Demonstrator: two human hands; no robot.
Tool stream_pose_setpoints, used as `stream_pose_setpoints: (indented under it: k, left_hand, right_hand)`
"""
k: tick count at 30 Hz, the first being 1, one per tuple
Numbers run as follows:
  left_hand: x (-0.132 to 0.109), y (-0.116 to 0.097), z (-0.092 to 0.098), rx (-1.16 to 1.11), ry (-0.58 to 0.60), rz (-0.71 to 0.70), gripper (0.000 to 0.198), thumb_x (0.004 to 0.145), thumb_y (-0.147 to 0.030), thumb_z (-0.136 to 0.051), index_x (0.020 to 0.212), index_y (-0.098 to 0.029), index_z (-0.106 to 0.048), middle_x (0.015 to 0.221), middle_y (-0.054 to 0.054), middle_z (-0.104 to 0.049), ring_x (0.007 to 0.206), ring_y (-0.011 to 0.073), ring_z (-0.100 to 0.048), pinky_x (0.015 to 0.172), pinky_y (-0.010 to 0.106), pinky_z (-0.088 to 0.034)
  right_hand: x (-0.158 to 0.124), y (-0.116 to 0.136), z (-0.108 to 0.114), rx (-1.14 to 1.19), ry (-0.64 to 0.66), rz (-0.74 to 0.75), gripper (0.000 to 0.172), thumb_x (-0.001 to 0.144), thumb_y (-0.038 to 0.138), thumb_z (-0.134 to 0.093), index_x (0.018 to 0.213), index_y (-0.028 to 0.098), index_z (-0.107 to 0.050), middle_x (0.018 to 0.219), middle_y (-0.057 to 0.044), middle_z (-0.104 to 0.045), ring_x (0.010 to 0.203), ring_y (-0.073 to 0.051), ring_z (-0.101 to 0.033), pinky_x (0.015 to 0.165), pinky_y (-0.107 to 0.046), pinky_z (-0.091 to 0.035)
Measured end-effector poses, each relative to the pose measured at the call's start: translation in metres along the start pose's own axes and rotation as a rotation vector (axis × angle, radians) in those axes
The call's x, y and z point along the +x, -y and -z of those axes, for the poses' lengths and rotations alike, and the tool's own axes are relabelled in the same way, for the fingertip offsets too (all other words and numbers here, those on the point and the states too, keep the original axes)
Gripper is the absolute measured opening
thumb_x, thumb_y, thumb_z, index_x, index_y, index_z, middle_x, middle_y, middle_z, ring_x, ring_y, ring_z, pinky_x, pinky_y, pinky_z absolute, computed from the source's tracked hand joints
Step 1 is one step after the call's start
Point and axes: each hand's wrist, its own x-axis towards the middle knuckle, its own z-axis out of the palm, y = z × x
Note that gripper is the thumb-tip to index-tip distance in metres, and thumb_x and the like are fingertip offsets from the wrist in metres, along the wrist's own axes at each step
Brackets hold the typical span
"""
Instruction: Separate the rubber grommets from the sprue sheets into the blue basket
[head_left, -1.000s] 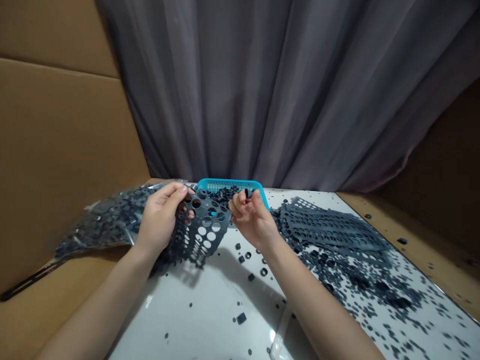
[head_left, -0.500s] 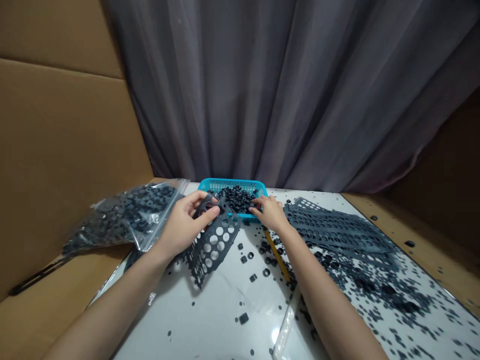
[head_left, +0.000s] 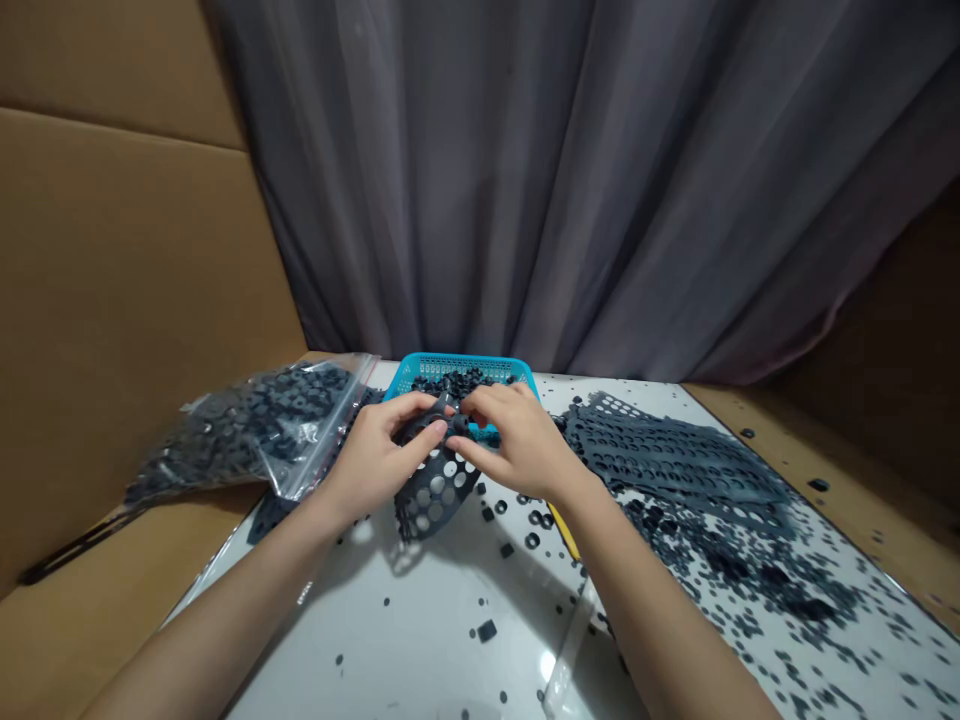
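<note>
Head view: a punched sheet (head_left: 439, 490) is held above the table (head_left: 420, 640), just in front of the basket (head_left: 420, 366). The left hand (head_left: 371, 462) is closed on its upper edge; the right hand (head_left: 521, 445) is pinched narrow on the same edge. The sheet is judged best kept taut and close to the basket, so that freed pieces are caught. A bag (head_left: 255, 425) lies left, stacked sheets (head_left: 667, 455) right. Loose pieces (head_left: 532, 518) and a yellow stick (head_left: 564, 530) lie under the right wrist and could be swept aside.
</note>
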Motion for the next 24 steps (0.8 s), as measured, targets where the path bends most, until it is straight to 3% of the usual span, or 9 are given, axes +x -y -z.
stream_pose_setpoints:
  k: [6,10,14,16,20,24]
  left_hand:
    - [-0.001,-0.005,0.000,0.225,-0.012,-0.030,0.014,0.078,-0.030,-0.058,0.083,-0.018,-0.064,0.076,0.000,-0.065,0.069,0.0155,-0.057,0.063,0.023,-0.040]
    - [0.003,0.002,-0.001,0.178,0.004,0.053,0.026,0.076,-0.036,-0.059,0.060,-0.017,-0.053,0.055,-0.004,-0.048,0.054,0.0113,-0.043,0.050,0.021,-0.030]
    - [0.006,0.010,-0.008,-0.130,0.185,0.198,0.043,0.078,-0.047,-0.053,0.049,-0.015,-0.047,0.048,-0.004,-0.039,0.048,0.0091,-0.035,0.047,0.022,-0.025]
    - [0.005,0.011,-0.013,-0.370,0.207,0.313,0.045,0.075,-0.052,-0.055,0.051,-0.015,-0.049,0.047,-0.004,-0.039,0.045,0.0078,-0.034,0.044,0.021,-0.025]
    - [0.000,0.009,-0.025,-0.779,0.095,0.460,0.043,0.064,-0.047,-0.069,0.049,-0.016,-0.042,0.043,-0.008,-0.034,0.038,0.0036,-0.027,0.038,0.018,-0.021]
    - [-0.002,0.010,-0.031,-0.925,-0.097,0.426,0.042,0.059,-0.038,-0.074,0.048,-0.015,-0.041,0.041,-0.009,-0.033,0.037,0.0027,-0.031,0.039,0.016,-0.028]
  right_hand:
    - [0.002,0.003,-0.005,-0.082,0.034,-0.013,0.020,0.087,0.032,-0.047,0.071,0.019,-0.049,0.067,-0.002,-0.053,0.065,-0.016,-0.042,0.065,-0.031,-0.022]
    - [0.002,0.007,-0.002,0.021,0.038,0.020,0.026,0.086,0.026,-0.047,0.062,0.018,-0.046,0.059,0.001,-0.046,0.057,-0.013,-0.036,0.062,-0.029,-0.021]
    - [0.001,0.005,-0.005,0.398,0.088,0.028,0.029,0.089,0.027,-0.042,0.064,0.018,-0.054,0.060,0.001,-0.048,0.057,-0.012,-0.041,0.060,-0.027,-0.028]
    - [0.000,0.004,-0.013,0.678,0.130,-0.027,0.028,0.089,0.028,-0.042,0.069,0.018,-0.059,0.066,0.000,-0.054,0.063,-0.013,-0.047,0.063,-0.027,-0.034]
    - [0.001,0.006,-0.034,1.273,0.062,-0.271,0.025,0.080,0.036,-0.054,0.065,0.017,-0.059,0.065,-0.001,-0.055,0.066,-0.015,-0.050,0.064,-0.027,-0.038]
    - [0.002,0.011,-0.049,1.511,-0.144,-0.512,0.028,0.065,0.042,-0.067,0.056,0.019,-0.054,0.059,0.001,-0.050,0.056,-0.012,-0.044,0.054,-0.025,-0.036]
